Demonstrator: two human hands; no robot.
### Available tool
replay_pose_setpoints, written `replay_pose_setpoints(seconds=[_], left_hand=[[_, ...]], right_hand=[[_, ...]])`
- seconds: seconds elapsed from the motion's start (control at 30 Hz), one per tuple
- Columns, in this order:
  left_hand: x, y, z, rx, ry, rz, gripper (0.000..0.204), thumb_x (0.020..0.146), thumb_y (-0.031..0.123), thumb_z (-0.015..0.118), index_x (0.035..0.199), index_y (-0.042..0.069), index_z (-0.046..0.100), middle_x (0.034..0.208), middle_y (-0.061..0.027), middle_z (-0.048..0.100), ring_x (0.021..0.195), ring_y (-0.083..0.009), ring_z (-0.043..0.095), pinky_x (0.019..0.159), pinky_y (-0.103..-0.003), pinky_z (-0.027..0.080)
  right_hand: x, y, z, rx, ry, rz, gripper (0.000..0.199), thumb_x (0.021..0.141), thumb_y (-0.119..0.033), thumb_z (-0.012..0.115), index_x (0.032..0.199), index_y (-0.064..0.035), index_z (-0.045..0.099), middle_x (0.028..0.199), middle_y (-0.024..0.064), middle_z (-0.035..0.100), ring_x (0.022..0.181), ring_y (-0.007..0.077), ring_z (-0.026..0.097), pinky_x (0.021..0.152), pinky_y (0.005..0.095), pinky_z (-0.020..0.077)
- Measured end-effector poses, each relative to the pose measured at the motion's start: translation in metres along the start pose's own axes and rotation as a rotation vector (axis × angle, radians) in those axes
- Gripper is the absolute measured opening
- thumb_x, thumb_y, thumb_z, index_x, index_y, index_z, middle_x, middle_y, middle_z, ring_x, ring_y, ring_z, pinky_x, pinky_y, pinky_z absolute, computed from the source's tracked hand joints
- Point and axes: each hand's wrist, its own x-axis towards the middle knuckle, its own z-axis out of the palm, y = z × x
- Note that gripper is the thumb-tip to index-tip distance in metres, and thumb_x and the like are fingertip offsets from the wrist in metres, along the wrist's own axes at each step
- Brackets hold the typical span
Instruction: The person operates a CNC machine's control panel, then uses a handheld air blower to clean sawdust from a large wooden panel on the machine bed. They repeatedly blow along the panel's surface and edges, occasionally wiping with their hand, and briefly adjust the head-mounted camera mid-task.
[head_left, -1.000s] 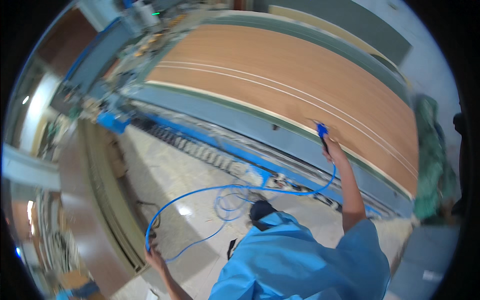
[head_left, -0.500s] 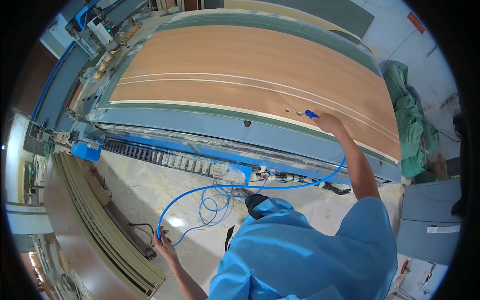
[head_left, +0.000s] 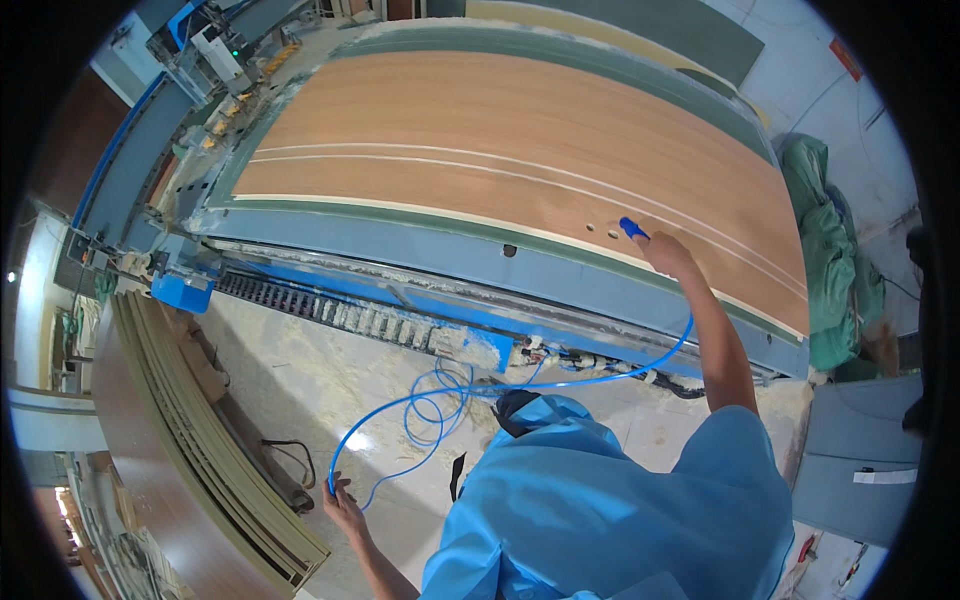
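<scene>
In my right hand point(head_left: 666, 254) is a blue air blow gun point(head_left: 632, 228), held over the near right part of a wood-grain panel point(head_left: 480, 110). Two small holes point(head_left: 612, 234) lie just left of its nozzle. Two pale parallel grooves point(head_left: 520, 171) run along the panel's length. A blue air hose point(head_left: 540, 385) sags from the blow gun across to my left hand point(head_left: 342, 502), whose fingers are curled around it at the lower left. Beyond that hand the hose drops into loose coils point(head_left: 437, 408) near the floor.
The panel lies on a machine bed point(head_left: 400, 232) with a dusty rail and cable chain point(head_left: 300, 306) along its front. A machine gantry point(head_left: 220, 60) stands at the far left. Stacked boards point(head_left: 170, 450) lean at the lower left. Green fabric bags point(head_left: 825, 260) hang at the right.
My left hand has shifted slightly right and down with the hose. The blow gun stays near the holes, its nozzle a little farther from them. The whole view has shifted a little.
</scene>
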Motion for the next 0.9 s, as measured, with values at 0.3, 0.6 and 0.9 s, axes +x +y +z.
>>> replay_pose_setpoints(seconds=[0.3, 0.6, 0.9], left_hand=[[0.016, 0.01, 0.014, -0.141, -0.003, -0.203, 0.026, 0.098, 0.012, 0.05, 0.113, 0.001, 0.069, 0.085, -0.0058, 0.072, 0.057, -0.0081, 0.052, 0.052, -0.026, 0.042], [0.016, 0.033, 0.003, -0.018, 0.034, -0.109, 0.025, 0.1, 0.014, 0.05, 0.112, 0.001, 0.068, 0.085, -0.0067, 0.073, 0.056, -0.0098, 0.055, 0.051, -0.029, 0.045], [-0.005, 0.012, 0.002, -0.049, 0.098, -0.218, 0.027, 0.103, 0.02, 0.051, 0.11, 0.002, 0.069, 0.082, -0.007, 0.071, 0.055, -0.0089, 0.053, 0.051, -0.027, 0.042]], right_hand=[[0.037, 0.068, 0.06, 0.799, -0.413, -0.174, 0.077, 0.103, -0.066, 0.037, 0.046, -0.0149, 0.044, 0.039, 0.001, 0.037, 0.032, 0.0159, 0.038, 0.036, 0.0319, 0.0327], [0.034, 0.066, 0.059, 1.123, -0.552, 0.227, 0.061, 0.096, -0.069, 0.052, 0.073, -0.0124, 0.052, 0.048, -0.0018, 0.043, 0.033, 0.0081, 0.036, 0.032, 0.0246, 0.0268], [0.115, 0.001, 0.061, 1.5, -0.409, -0.093, 0.058, 0.102, -0.064, 0.044, 0.074, -0.0142, 0.052, 0.049, -0.0019, 0.044, 0.035, 0.01, 0.037, 0.035, 0.0268, 0.0295]])
